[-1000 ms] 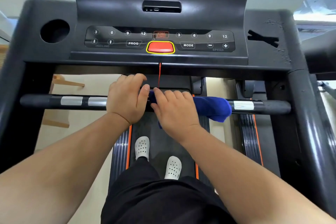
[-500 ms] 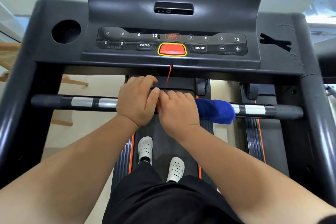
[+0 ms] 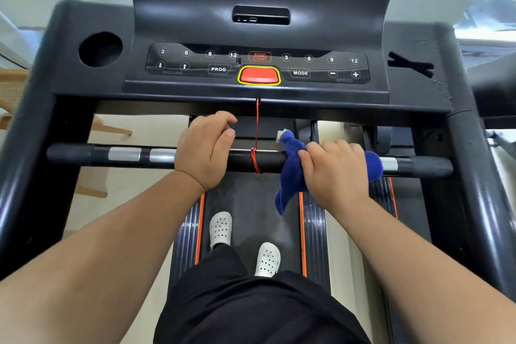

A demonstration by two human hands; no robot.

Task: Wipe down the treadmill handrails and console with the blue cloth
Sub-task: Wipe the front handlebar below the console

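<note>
Wooden furniture stands on pale floor at 9 o'clock. The cup holder, at 10 o'clock on the console, is dark inside; contents not discernible. The left hand lies over the handrail, fingers loosely curled; grip not discernible. At 3 o'clock of the red cord, the right hand clasps the blue cloth around the bar. Bare rail shows at both ends.

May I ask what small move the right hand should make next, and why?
Probably slide the right hand, with the blue cloth it grips, rightward along the handrail: the cloth is wrapped over it, the silver patch and the handrail's end lie just beyond, and a red cord is tied on its left.
</note>
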